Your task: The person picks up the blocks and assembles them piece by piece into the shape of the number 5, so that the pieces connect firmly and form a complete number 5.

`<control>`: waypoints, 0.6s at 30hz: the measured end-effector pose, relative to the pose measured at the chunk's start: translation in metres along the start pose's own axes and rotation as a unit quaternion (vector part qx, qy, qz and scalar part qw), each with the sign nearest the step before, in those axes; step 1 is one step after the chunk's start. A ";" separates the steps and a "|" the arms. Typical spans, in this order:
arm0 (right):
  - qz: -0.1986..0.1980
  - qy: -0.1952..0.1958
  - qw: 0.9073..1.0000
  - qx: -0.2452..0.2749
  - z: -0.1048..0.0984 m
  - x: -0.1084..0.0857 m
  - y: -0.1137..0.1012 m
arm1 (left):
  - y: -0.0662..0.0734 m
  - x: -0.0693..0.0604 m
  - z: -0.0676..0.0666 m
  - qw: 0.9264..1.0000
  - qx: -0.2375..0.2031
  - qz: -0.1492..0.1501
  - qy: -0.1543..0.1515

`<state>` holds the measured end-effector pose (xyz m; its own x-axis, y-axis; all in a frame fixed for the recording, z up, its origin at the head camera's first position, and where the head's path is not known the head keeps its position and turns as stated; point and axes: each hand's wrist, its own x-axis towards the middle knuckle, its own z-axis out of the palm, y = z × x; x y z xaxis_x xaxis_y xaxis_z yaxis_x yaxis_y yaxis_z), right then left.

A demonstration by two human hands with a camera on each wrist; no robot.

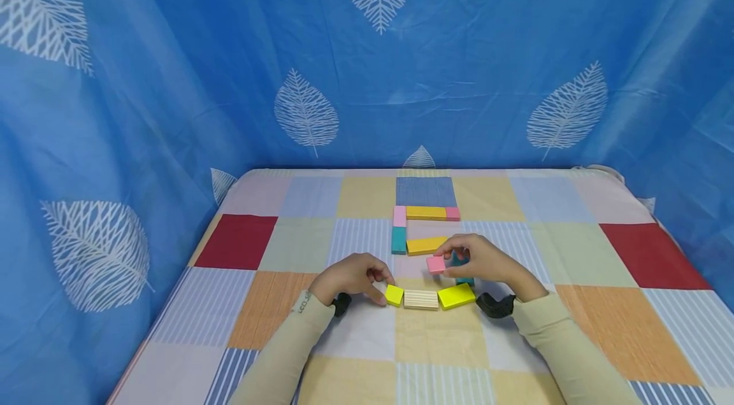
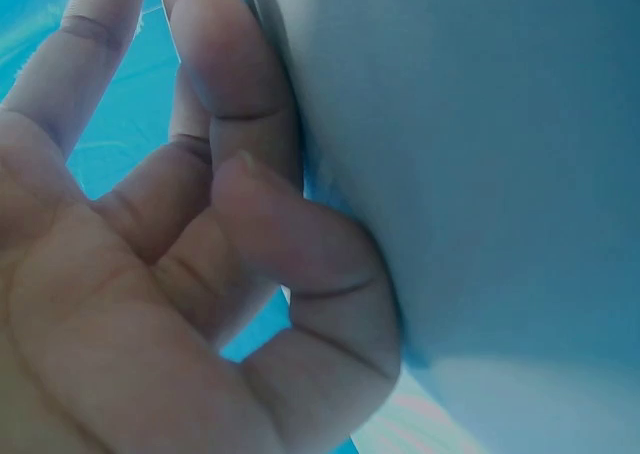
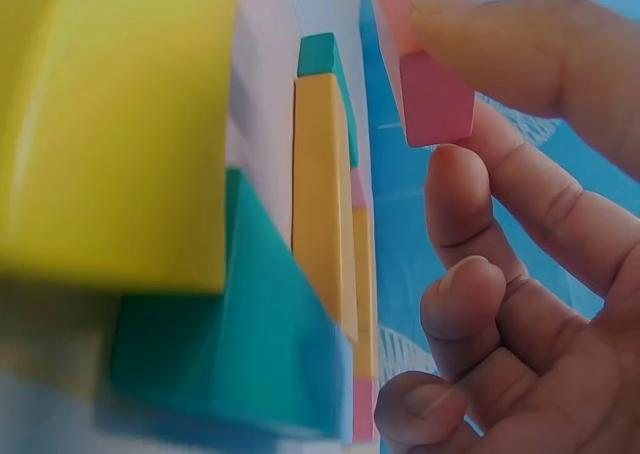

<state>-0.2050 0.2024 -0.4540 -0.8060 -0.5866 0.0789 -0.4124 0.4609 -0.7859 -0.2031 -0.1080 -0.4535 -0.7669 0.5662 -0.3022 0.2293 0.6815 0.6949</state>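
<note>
In the head view my left hand has its thumb and index finger at the edges of a small yellow block, pinching it on the cloth. Its curled lower fingers rest against the cloth in the left wrist view, where the block itself is out of sight. My right hand pinches a small pink block between thumb and fingertips, above the cloth. Beneath that hand stands a teal block, partly hidden in the head view. A striped pale wooden block and a longer yellow block lie nearby.
Farther back, an orange block, pink blocks, a teal block and another orange block form an angular outline. A patchwork cloth covers the table; a blue leaf-patterned curtain hangs behind.
</note>
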 end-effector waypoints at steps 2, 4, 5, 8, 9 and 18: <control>0.003 -0.004 1.000 0.000 0.002 0.003 -0.002 | 0.000 0.000 0.000 1.000 -0.001 0.004 -0.001; 0.005 -0.009 1.000 0.002 0.004 0.007 -0.003 | -0.001 0.001 0.000 1.000 0.000 0.008 -0.001; 0.005 -0.012 1.000 0.004 0.005 0.009 -0.003 | -0.001 0.001 0.000 1.000 0.001 0.007 -0.001; 0.002 -0.022 1.000 0.003 0.006 0.014 -0.003 | -0.001 0.002 0.001 1.000 0.001 0.003 0.000; 0.001 -0.025 1.000 0.003 0.007 0.015 -0.003 | -0.001 0.002 0.001 1.000 0.000 0.003 -0.001; -0.006 -0.056 0.998 -0.002 0.012 0.031 -0.004 | -0.001 0.002 0.001 1.000 -0.005 0.004 -0.002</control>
<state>-0.2230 0.1743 -0.4561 -0.7493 -0.6619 0.0190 -0.4228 0.4562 -0.7830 -0.2049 -0.1073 -0.4555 -0.7623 0.5736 -0.2997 0.2290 0.6722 0.7041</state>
